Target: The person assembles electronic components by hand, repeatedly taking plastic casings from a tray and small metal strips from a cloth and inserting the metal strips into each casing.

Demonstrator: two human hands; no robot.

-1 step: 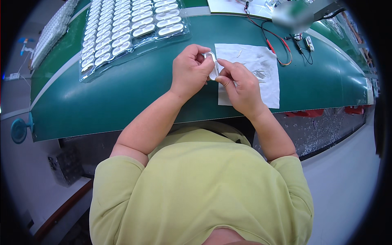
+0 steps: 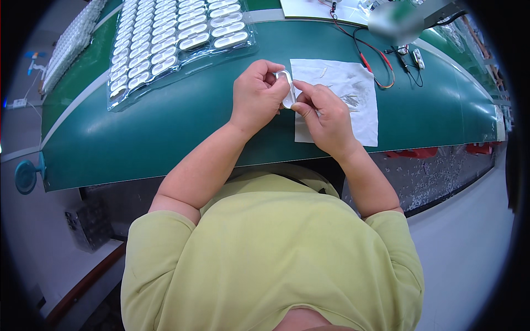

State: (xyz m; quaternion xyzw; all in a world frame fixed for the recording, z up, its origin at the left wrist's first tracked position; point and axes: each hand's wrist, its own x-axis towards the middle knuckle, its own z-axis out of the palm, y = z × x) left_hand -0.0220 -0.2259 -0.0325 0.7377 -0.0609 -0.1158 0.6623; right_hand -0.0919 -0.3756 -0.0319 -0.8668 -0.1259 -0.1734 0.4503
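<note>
Above the near half of the green table, a small white oval casing (image 2: 286, 100) is tilted up between my two hands. My left hand (image 2: 258, 95) is closed round its left side, with the thumb pressed onto its face. From the right, my right hand (image 2: 327, 115) grips the casing's right edge, index fingertip at the upper part and thumb lower down. A thin pale line runs along that edge; whether it is a separate strip, I cannot tell. Below my hands and to the right lies a white cloth (image 2: 361, 124) bearing several thin metallic slivers (image 2: 350, 100).
A clear plastic tray (image 2: 122, 102) with rows of white oval casings stands at the back left. Red and black test leads (image 2: 385, 59) trail over the table (image 2: 165, 132) at the back right, near a small white part (image 2: 418, 59). A blue-green round piece (image 2: 26, 176) juts from the left edge.
</note>
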